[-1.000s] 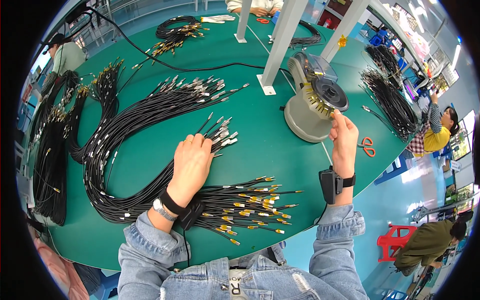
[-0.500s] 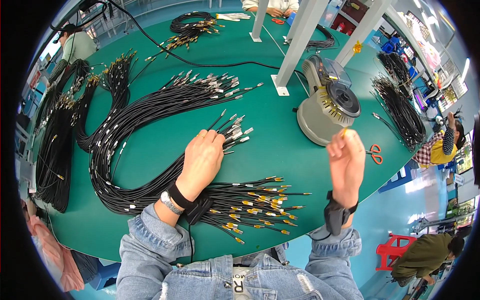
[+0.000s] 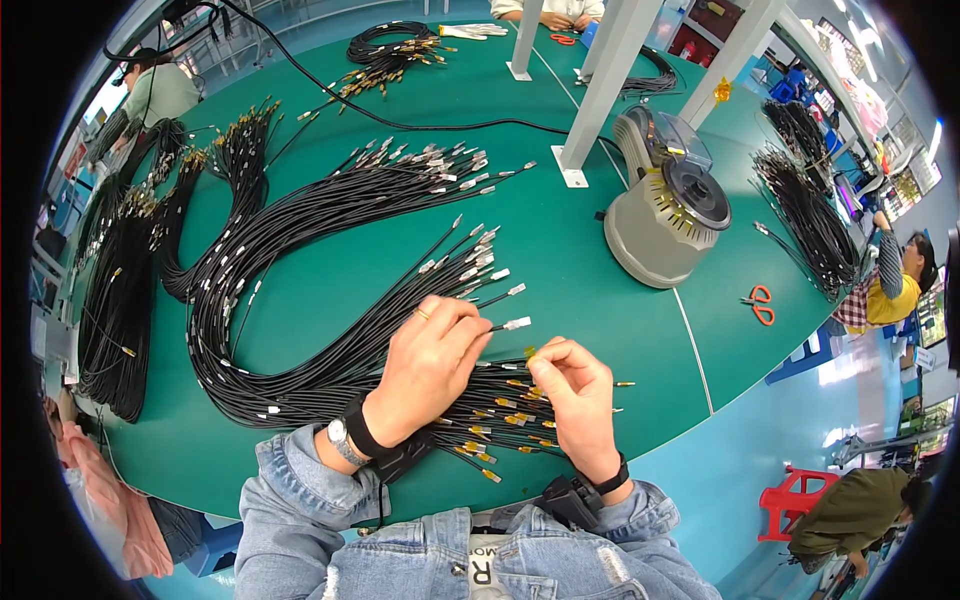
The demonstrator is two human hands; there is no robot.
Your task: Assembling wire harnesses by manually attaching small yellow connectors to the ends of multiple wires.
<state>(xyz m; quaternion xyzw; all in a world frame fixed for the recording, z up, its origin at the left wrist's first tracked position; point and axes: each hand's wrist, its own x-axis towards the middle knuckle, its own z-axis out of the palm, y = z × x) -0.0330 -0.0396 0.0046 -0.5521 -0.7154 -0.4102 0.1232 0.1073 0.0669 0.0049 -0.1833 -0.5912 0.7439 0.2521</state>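
My left hand (image 3: 428,362) is closed on a thin black cable, whose silvery-white connector (image 3: 516,323) sticks out past the fingertips. In a pinch, my right hand (image 3: 578,400) holds a small piece of yellow tape (image 3: 530,352) just below that connector, apart from it. A bundle of black cables with bare white ends (image 3: 480,255) fans out beyond my left hand. Under and between both hands lie more cables with yellow-wrapped ends (image 3: 510,405). My hands cover part of them.
A round grey tape dispenser (image 3: 650,240) stands at the right, with orange-handled scissors (image 3: 762,305) near it. White metal posts (image 3: 598,110) rise from the green table (image 3: 580,260). More cable bundles (image 3: 115,310) lie left and right (image 3: 810,220). Other people sit around, one across the table.
My right hand has come from beside the tape dispenser to my left hand, bringing the yellow tape. My left hand has shifted slightly right and down, now holding one cable end apart from the bundle.
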